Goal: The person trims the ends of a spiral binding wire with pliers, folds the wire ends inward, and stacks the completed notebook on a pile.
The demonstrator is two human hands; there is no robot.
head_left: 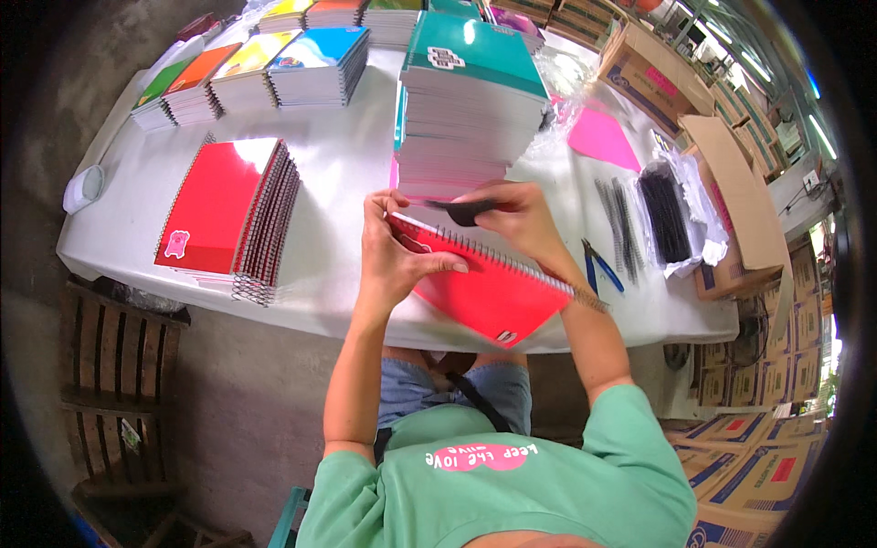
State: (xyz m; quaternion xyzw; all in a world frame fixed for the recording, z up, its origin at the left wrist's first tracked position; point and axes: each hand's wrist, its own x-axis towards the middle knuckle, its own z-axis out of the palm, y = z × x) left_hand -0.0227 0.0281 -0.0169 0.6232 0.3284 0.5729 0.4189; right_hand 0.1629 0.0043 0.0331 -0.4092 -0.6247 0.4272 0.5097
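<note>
A red spiral notebook is tilted in front of me, its wire coil running along the upper edge and jutting out past the right corner. My left hand grips its left end, thumb pressed on the red cover. Just above the coil, my right hand is closed around a small black tool; motion blurs it, and its kind is unclear. The thin dark tip of that tool points toward my left fingertips. Directly beyond my hands rises a tall stack of teal-covered notebooks.
Red spiral notebooks are piled at left on the white-covered table. Blue-handled pliers and loose wire coils lie right, beside a box of black coils. Several colourful notebook stacks line the back; cartons stand back right.
</note>
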